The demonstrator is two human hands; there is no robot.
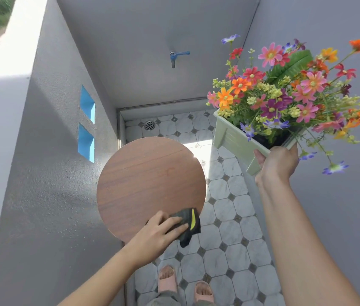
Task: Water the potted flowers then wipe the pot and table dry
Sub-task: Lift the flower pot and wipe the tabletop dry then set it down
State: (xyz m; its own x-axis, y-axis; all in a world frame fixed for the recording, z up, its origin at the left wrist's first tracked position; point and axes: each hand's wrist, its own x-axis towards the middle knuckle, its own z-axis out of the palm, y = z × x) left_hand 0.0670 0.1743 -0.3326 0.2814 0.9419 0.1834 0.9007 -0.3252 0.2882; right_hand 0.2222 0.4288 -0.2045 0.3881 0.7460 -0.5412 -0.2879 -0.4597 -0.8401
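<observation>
With the right hand (276,164) gripping one corner of the pale green rectangular plastic flower planter (234,138) aloft, tilted, it could slip while left fingers (174,226) press the dark yellow-striped cloth (191,224) on the round brown wooden bench (148,180).
</observation>
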